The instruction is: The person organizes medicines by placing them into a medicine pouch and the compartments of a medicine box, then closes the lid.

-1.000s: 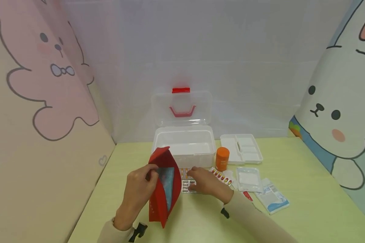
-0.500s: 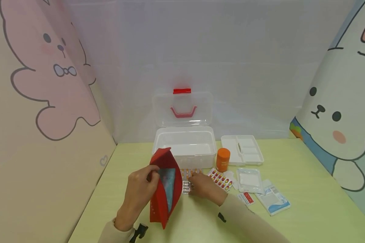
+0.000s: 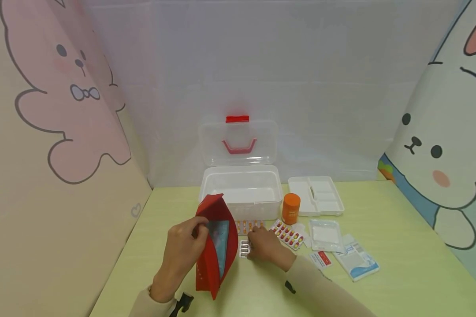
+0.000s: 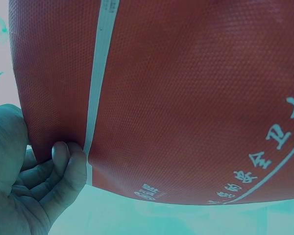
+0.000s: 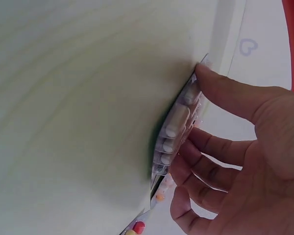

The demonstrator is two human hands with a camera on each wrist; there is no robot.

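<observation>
In the head view my left hand [image 3: 182,246] pinches the rim of a red fabric bag [image 3: 232,231]; a light-blue packet [image 3: 221,242] shows inside its mouth. The left wrist view shows thumb and fingers closed on the bag's edge beside a white seam. To the right of the bag, my right hand [image 3: 269,247] holds a silver blister pack of capsules [image 5: 176,122] between thumb and fingers, low over the table. The hand covers part of that pack. Just behind lies a blister pack with orange capsules [image 3: 243,226], and to the right one with red-and-yellow capsules [image 3: 287,234].
An opened white box [image 3: 242,211] with a clear lid stands at the back. Right of it are an orange bottle [image 3: 291,209] and a white divided tray [image 3: 329,193]. Nearer lie a clear plastic tray [image 3: 326,235], a white-and-blue packet [image 3: 357,259] and a small red-and-white packet [image 3: 320,259].
My right hand has closed on the silver blister pack and drawn it slightly toward me, away from the orange-capsule pack. The left hand still holds the bag in the same place.
</observation>
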